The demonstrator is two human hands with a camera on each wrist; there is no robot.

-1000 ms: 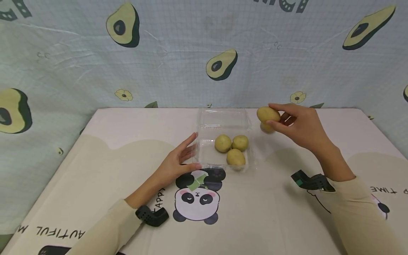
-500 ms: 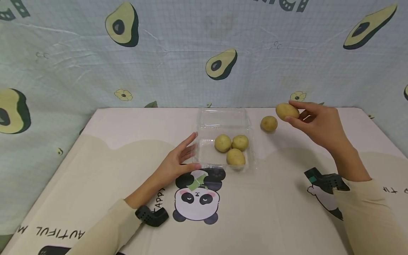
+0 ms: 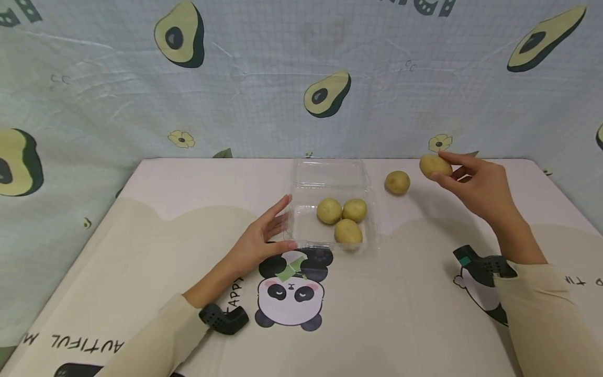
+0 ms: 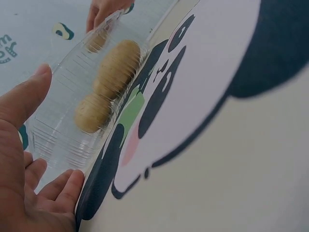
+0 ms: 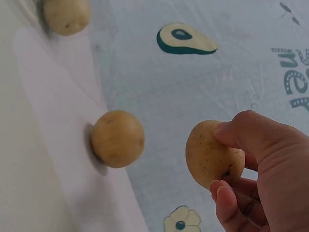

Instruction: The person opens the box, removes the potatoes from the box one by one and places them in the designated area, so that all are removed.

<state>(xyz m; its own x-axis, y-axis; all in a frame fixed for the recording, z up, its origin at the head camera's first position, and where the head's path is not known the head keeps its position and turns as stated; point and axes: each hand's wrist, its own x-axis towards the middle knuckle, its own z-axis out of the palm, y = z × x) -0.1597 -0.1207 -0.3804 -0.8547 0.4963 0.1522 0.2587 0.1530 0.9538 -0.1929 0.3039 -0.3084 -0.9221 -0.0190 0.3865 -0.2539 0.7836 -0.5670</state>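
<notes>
A clear plastic clamshell box (image 3: 306,230) lies with its lid folded back on the table. Three potatoes (image 3: 329,211) sit in its right half. My left hand (image 3: 264,238) is spread at the box's left side, its thumb by the front corner; in the left wrist view thumb and fingers reach around the box's end (image 4: 58,106). Over the back right of the table, my right hand (image 3: 480,188) pinches a potato (image 5: 205,154) between thumb and fingers, held up in the air. Another potato (image 3: 398,183) rests on the table between the box and this hand.
A cream table cover (image 3: 367,309) printed with a panda carries the box. Behind it hangs a pale sheet (image 3: 264,94) with avocado prints. Part of a dark shape (image 3: 77,370) shows at the bottom left edge.
My right hand has carried its potato to the right, away from the box, uncovering the potato on the table. My left hand and the box have stayed put.
</notes>
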